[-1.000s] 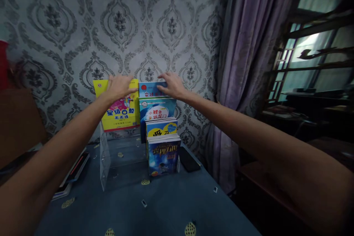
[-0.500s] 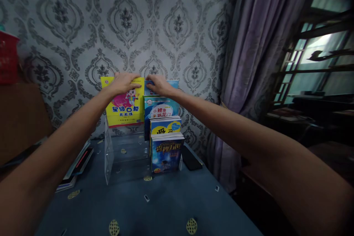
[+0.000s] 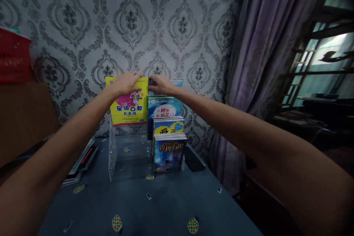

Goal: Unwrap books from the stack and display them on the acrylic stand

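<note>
A clear acrylic book stand (image 3: 111, 155) with stepped tiers stands on the table. On its top tier at the left is a yellow workbook (image 3: 129, 116), upright, its top edge pinched by my left hand (image 3: 127, 83) with the thumb in front. Beside it, my right hand (image 3: 162, 84) grips the top left part of a light blue book (image 3: 177, 83), mostly hidden. Lower in the same column stand a teal book (image 3: 166, 108), blue-and-yellow books (image 3: 178, 127) and, at the front, a dark blue book (image 3: 170, 155). The lower left tiers hold no books.
A black phone-like slab (image 3: 194, 159) lies right of the stand on the dark blue tablecloth (image 3: 160, 210). At the left are stacked books (image 3: 83, 162), a cardboard box (image 3: 26, 118) and a red basket (image 3: 13, 57). Patterned wall behind; purple curtain (image 3: 257, 62) at the right.
The camera view has turned slightly left, so everything sits a little farther right. Both hands stay at the top edges of the same books, which look unmoved on the stand.
</note>
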The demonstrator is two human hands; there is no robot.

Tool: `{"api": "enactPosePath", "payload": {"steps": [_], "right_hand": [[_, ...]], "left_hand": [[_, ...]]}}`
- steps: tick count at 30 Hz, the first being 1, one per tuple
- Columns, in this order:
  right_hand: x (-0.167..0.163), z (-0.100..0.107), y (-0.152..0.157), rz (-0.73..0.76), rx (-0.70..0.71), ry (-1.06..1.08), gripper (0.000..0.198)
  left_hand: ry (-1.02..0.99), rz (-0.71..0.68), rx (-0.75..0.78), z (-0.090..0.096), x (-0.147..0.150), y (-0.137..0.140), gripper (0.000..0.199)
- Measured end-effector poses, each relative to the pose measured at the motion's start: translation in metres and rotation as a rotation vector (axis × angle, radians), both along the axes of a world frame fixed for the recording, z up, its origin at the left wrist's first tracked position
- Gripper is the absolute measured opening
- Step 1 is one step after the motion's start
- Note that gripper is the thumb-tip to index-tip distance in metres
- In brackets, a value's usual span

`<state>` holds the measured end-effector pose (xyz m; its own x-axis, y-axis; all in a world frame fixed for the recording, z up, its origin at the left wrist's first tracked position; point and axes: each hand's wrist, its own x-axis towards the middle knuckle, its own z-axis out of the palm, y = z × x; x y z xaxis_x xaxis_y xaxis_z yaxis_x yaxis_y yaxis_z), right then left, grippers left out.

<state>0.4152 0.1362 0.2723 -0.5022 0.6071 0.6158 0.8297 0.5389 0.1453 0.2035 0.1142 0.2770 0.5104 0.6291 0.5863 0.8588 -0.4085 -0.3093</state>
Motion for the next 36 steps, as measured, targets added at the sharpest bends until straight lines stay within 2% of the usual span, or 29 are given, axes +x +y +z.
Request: {"api": "enactPosePath", "payload": {"steps": [8,14,16,19,22,24,26,30,33,36], "right_hand": [[0.002,0.001,-0.001,-0.004,-0.001,0.043,0.044],[0.005,0.000,-0.004,0.032,0.026,0.111,0.046],[0.005,0.000,-0.003,0.048,0.032,0.109,0.045],[0.005,0.000,0.000,0.057,0.036,0.117,0.045],[0.003,0.001,0.007,0.090,0.025,0.135,0.044],[0.000,0.002,0.012,0.121,0.008,0.138,0.045],[-0.004,0.005,0.017,0.135,-0.007,0.137,0.047],[-0.016,0.009,0.021,0.101,-0.042,0.101,0.037],[-0.021,0.011,0.021,0.069,-0.065,0.078,0.026],[-0.023,0.011,0.021,0.057,-0.063,0.085,0.021]], "left_hand": [[-0.170,0.033,0.088,-0.008,-0.027,-0.006,0.052],[-0.302,0.000,0.116,-0.015,-0.044,-0.008,0.054],[-0.422,-0.059,0.159,-0.019,-0.051,-0.003,0.054],[-0.736,-0.182,0.194,-0.031,-0.062,0.013,0.060],[-1.130,-0.302,0.071,-0.049,-0.071,0.029,0.062],[-1.354,-0.365,-0.084,-0.065,-0.075,0.035,0.060],[-1.487,-0.403,-0.249,-0.083,-0.077,0.036,0.058],[-1.509,-0.455,-0.514,-0.114,-0.079,0.033,0.062],[-1.481,-0.467,-0.599,-0.128,-0.082,0.034,0.068],[-1.468,-0.466,-0.636,-0.134,-0.085,0.039,0.070]]}}
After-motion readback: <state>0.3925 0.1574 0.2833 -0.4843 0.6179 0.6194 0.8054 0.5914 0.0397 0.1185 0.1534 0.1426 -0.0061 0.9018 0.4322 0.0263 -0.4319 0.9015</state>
